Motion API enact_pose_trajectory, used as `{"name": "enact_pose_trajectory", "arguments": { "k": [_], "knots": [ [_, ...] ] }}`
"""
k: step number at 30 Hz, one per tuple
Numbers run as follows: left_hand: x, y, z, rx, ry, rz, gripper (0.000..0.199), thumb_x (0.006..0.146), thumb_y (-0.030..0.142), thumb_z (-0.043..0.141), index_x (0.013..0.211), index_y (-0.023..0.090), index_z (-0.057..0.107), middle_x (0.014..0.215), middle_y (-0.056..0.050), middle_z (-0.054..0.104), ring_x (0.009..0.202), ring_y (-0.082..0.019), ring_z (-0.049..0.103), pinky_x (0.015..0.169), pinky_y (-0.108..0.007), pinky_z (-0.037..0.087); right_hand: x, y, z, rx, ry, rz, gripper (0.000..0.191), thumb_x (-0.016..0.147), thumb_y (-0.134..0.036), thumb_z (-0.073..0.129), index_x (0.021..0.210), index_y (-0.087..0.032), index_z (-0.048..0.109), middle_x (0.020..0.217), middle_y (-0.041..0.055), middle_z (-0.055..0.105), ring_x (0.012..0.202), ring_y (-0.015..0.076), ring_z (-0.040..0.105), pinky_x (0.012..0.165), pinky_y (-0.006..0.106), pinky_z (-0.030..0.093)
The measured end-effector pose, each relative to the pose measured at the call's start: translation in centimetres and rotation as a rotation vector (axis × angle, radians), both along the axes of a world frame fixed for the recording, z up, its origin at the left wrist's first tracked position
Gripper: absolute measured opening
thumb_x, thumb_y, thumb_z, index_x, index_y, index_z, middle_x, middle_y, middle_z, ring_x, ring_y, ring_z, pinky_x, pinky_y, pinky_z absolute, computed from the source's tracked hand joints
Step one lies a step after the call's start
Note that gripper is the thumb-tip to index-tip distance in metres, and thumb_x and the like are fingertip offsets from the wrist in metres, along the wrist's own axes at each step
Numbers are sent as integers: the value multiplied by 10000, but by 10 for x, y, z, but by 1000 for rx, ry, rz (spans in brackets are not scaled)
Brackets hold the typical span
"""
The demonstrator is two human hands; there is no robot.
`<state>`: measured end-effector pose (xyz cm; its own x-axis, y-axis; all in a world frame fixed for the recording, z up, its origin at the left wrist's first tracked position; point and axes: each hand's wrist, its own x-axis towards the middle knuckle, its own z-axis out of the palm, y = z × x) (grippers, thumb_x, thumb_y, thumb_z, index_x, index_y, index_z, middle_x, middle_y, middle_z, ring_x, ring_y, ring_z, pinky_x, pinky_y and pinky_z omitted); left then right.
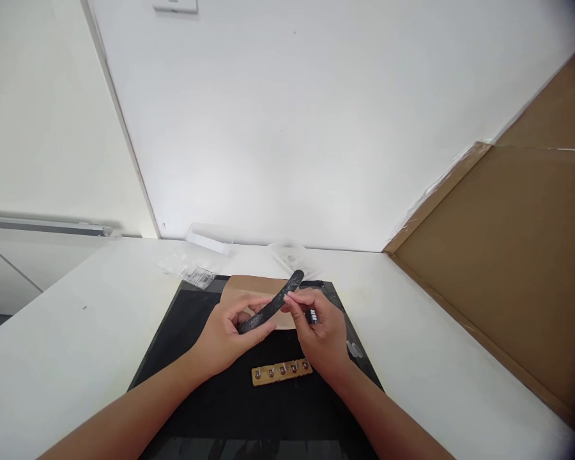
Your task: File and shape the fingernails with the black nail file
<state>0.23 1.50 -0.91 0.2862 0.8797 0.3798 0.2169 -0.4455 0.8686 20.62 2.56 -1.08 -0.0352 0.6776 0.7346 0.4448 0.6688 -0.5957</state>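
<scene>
A dark, curved nail file [271,308] slants up to the right above the black mat. My left hand [230,326] grips its lower end between thumb and fingers. Close to the file's upper half, the thumb and forefinger of my right hand [319,322] are pinched together; what they hold, if anything, is too small to make out. A small black item with white lettering [312,316] shows partly behind my right hand. Below the hands lies a tan strip [275,378] bearing several small shiny studs.
The black mat [172,390] covers the middle of the white table [91,306]. A brown paper sheet [239,285] lies at its far edge, with clear plastic packaging [199,276] behind. Small clear pieces [354,349] lie at right. A cardboard panel [498,268] stands along the right side.
</scene>
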Motion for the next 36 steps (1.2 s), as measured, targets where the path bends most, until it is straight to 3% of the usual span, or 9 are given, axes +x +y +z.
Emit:
{"name": "enact_pose_trajectory", "arguments": {
  "k": [4,8,11,16,20,27,31,34,36],
  "knots": [
    [-5,3,-8,410,226,52,394,952,248,684,1345,270,666,1000,-60,697,902,-170,668,820,-289,549,-1,0,0,-19,-7,20,55,973,-203,657,990,-250,680,829,-7,733,730,145,687,689,300,546],
    [-7,3,-11,472,357,87,394,1024,204,553,1407,279,610,1028,-59,704,904,-160,674,827,-273,539,-2,-1,-1,-46,-15,36,45,983,-222,643,979,-255,674,827,-7,733,749,155,689,708,311,548],
    [-5,0,-3,358,338,92,313,1050,247,505,1331,263,641,986,-42,709,849,-154,681,798,-270,526,-2,-1,-2,-53,-27,36,41,990,-242,633,980,-256,671,835,-3,737,765,165,692,721,323,543],
    [-1,-6,9,-62,210,51,275,1070,388,453,1094,215,665,748,20,683,554,-102,620,672,-248,509,4,2,-2,-124,-48,-67,80,1000,-314,623,988,-257,679,819,-8,732,727,169,698,711,328,525],
    [1,-10,11,-233,82,-78,348,1049,464,475,1307,252,571,961,-8,696,447,-55,529,478,-205,460,7,5,-4,-169,-88,-126,151,1016,-364,594,956,-241,659,827,-5,736,667,160,669,659,319,489],
    [0,-10,14,-363,34,-243,492,1069,496,410,1516,290,394,810,39,606,360,-34,454,372,-161,357,0,1,-3,-12,-200,-100,110,1026,-278,581,926,-234,597,805,-6,730,706,166,666,711,343,455],
    [1,-5,12,-367,17,-272,458,1074,494,391,1450,258,503,812,24,619,385,-31,474,411,-162,385,-3,-3,-2,63,-277,-74,108,1012,-220,589,909,-239,563,776,-5,721,703,170,659,728,360,438],
    [2,-3,10,-360,-14,-241,418,1053,488,445,1348,233,592,971,-33,669,479,-60,600,445,-180,434,-1,-2,0,92,-299,-132,114,1003,-221,601,899,-240,558,775,6,729,698,181,667,727,367,431],
    [1,-3,10,-364,12,-217,381,1043,476,466,1251,208,640,903,-31,686,502,-84,629,443,-185,434,1,0,1,110,-307,-165,110,999,-212,607,906,-239,555,783,3,740,694,180,678,730,366,423]
  ]
}}
